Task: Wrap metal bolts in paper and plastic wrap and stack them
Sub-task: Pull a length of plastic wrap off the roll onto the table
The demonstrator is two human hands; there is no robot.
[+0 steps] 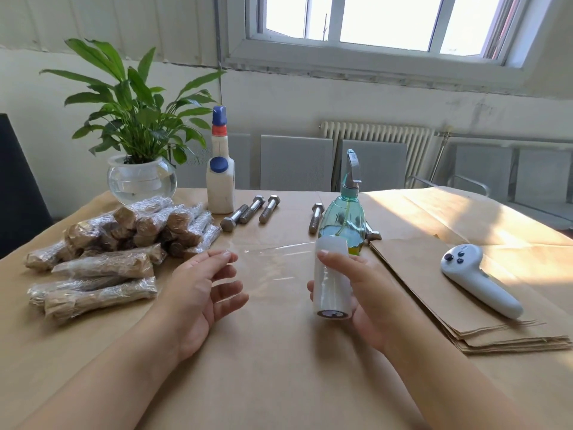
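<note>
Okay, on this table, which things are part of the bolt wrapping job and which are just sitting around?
For the job:
plastic wrap roll in the right hand
left hand, fingers on the pulled-out film
bare bolts
brown paper sheets
wrapped bundles

Just lying about:
potted plant
white bottle
green spray bottle
white controller

Sunlight from a white-framed window (381, 23) falls across the paper-covered table (279, 367); a ribbed radiator (378, 135) lines the pale wall (279, 97).
</note>
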